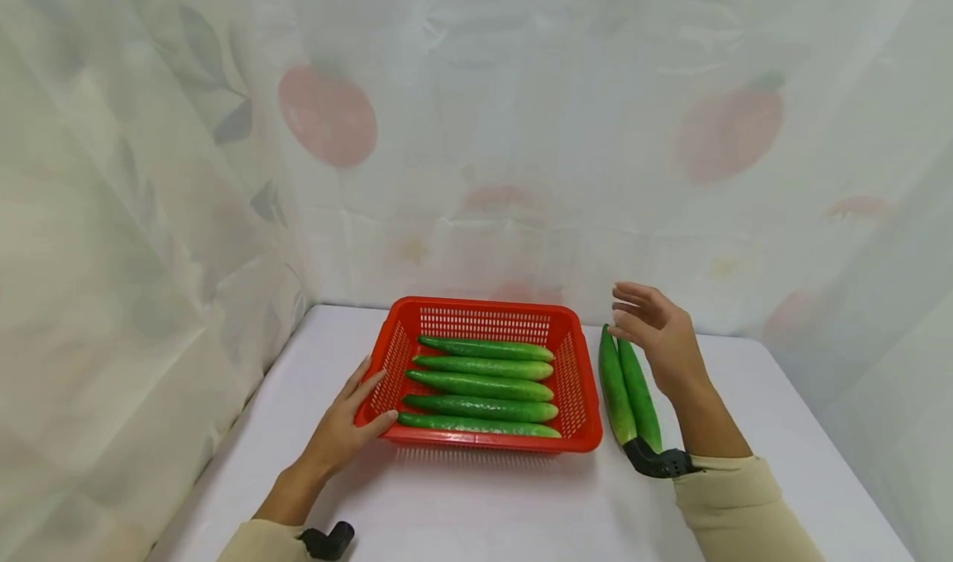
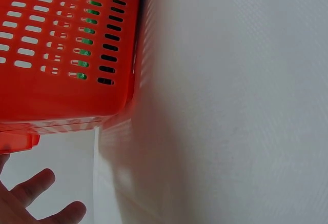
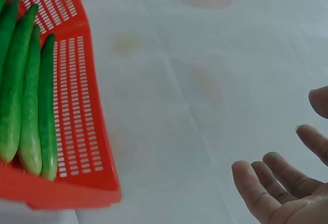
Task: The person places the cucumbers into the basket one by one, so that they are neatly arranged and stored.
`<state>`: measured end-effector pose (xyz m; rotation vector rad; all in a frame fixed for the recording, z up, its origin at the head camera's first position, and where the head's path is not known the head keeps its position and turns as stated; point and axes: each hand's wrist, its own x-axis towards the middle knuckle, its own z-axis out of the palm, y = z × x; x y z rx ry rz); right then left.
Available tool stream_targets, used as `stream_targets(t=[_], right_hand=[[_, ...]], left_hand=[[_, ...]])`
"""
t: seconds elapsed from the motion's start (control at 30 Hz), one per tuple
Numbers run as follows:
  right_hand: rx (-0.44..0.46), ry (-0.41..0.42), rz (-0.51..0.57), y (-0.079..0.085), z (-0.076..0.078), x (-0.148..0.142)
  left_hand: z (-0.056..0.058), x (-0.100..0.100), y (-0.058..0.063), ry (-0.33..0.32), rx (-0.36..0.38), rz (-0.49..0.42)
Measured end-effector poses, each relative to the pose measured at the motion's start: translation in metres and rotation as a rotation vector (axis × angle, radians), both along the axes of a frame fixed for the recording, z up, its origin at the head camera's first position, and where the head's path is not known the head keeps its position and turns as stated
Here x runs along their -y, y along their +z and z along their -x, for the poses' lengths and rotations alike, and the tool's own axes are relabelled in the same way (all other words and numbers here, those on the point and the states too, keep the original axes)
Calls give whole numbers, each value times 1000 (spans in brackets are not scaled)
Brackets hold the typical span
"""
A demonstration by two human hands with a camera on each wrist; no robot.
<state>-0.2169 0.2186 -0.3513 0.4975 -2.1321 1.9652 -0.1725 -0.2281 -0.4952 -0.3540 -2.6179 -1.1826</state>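
A red plastic basket [image 1: 487, 441] holds several green cucumbers [image 1: 484, 386] lying side by side, their lighter ends to the right. My left hand [image 1: 341, 429] rests at the basket's left rim, thumb and fingers spread and fairly straight. The left wrist view shows fingers [image 2: 35, 187] extended beside the basket's slotted wall [image 2: 61, 96]. To the right of the basket, my right hand [image 1: 663, 338] is raised with loosely bent fingers and holds nothing. Below it, two more cucumbers [image 1: 616, 392] lie next to each other on the table, partly covered by the hand and wrist.
A white-covered table [image 1: 476, 521] carries everything. Pale sheeting [image 1: 521, 173] with faded fruit prints hangs behind it, and more sheeting [image 1: 126, 297] hangs on the left. A black wrist device [image 1: 658, 460] sits at the right sleeve, another [image 1: 328, 540] at the left.
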Motion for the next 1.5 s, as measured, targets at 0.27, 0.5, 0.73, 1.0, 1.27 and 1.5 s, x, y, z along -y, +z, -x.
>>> stream_targets(t=[0.27, 0.5, 0.73, 1.0, 1.27, 1.5], right_hand=[[-69, -120, -61, -8, -15, -20], [-82, -242, -171, -22, -27, -38], [-39, -329, -191, -47, -34, -52], [60, -415, -205, -83, -39, -64], [162, -442, -181, -114, -38, -69], [236, -437, -211, -141, -36, -71]], left_hand=[[1, 0, 2, 6, 2, 5], [1, 1, 2, 4, -1, 4], [1, 1, 2, 2, -8, 11], [-1, 1, 1, 8, -6, 9], [-2, 1, 0, 10, 9, 8], [-1, 1, 0, 4, 7, 5]])
